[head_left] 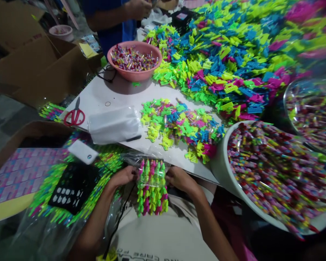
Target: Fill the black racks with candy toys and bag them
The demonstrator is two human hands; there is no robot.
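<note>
In front of my chest is a bundle of neon pink, green and yellow plastic pieces point(153, 195), lined up in rows. Clear plastic bag film point(149, 177) covers its upper part. My left hand point(126, 176) grips the bag at the bundle's left edge, fingers closed. On the opposite side my right hand point(180, 178) has its fingers curled against the bag; its fingertips are partly hidden. Just beyond the hands, a loose pile of small neon plastic pieces point(179, 121) lies on the white table point(125, 94). A stack of clear plastic bags point(115, 125) is left of that pile.
Red-handled scissors point(74, 115) lie at the table's left edge. A pink basin point(134, 74) and white bucket point(225, 166) hold small wrapped items. A large neon heap point(233, 54) covers the back right. A white power bank point(83, 151) rests left. A co-worker's arm point(111, 16) is behind.
</note>
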